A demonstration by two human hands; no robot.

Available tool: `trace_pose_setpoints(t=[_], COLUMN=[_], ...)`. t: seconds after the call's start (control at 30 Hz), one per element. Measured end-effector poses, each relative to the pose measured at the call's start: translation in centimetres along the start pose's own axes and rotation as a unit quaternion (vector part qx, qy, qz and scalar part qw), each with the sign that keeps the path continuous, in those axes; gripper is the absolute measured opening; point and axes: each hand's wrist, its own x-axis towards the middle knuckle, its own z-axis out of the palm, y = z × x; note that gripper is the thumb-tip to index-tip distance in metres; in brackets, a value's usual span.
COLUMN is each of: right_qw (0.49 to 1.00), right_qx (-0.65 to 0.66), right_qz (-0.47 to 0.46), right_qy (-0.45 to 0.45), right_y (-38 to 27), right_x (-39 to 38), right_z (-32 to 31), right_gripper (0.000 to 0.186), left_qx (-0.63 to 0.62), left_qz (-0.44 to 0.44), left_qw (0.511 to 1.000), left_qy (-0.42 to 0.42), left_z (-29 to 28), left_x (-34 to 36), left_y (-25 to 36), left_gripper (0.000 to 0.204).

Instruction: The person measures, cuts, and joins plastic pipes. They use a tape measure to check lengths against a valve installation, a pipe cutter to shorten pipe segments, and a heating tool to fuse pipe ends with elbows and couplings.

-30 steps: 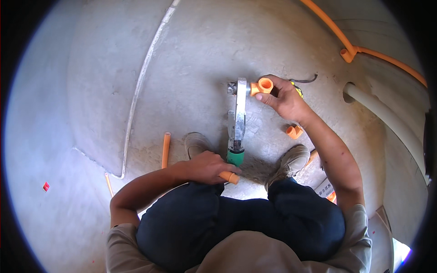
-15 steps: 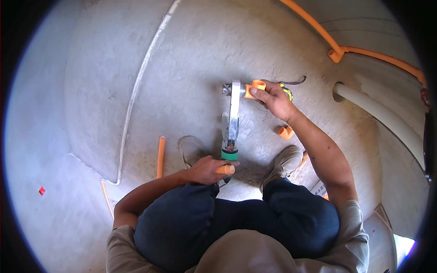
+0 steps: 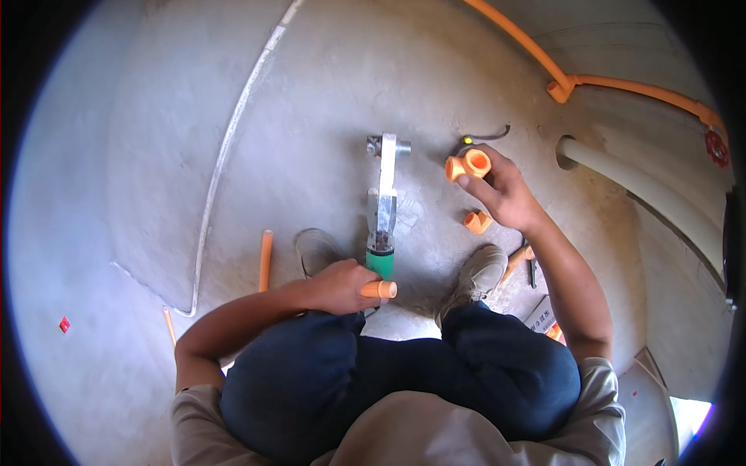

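Note:
My left hand (image 3: pixel 342 286) is closed around a short orange pipe (image 3: pixel 378 290), whose open end sticks out to the right. That hand also lies against the green handle (image 3: pixel 379 265) of a pipe fusion welder; whether its hidden fingers grip the handle too, I cannot tell. The welder's flat metal heating plate (image 3: pixel 386 167) points away from me, with a bare round die (image 3: pixel 403 147) on its right side. Further right, my right hand (image 3: pixel 501 190) pinches an orange tee fitting (image 3: pixel 470 165), its openings facing up and left, apart from the die.
Another orange fitting (image 3: pixel 477 222) lies on the concrete floor near my right shoe (image 3: pixel 483 272). An orange pipe (image 3: pixel 266 260) is left of my left shoe (image 3: pixel 317 250). Orange piping (image 3: pixel 637 90) and a pale thick pipe (image 3: pixel 645 179) run at the right. A tape measure (image 3: pixel 467 141) is partly hidden behind my right hand.
My right hand has pulled the tee fitting off the welder's die, moved it right and tilted it. My left hand keeps its hold beside the handle. The view has shifted slightly.

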Motion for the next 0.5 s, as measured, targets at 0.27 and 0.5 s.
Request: trace_pose_setpoints(t=[0.27, 0.5], right_qw=[0.987, 0.98], right_qx=[0.06, 0.097], right_qz=[-0.145, -0.173], right_qy=[-0.036, 0.031], right_y=[-6.1, -6.0], right_x=[-8.7, -11.9], right_z=[1.3, 1.4], right_gripper=[0.029, 0.029], left_qx=[0.138, 0.165], left_qz=[0.01, 0.065], left_qw=[0.978, 0.951], left_qy=[0.157, 0.252], left_z=[-5.6, -5.2], left_x=[1.5, 2.2], left_y=[10.9, 14.6], left_gripper=[0.024, 0.024])
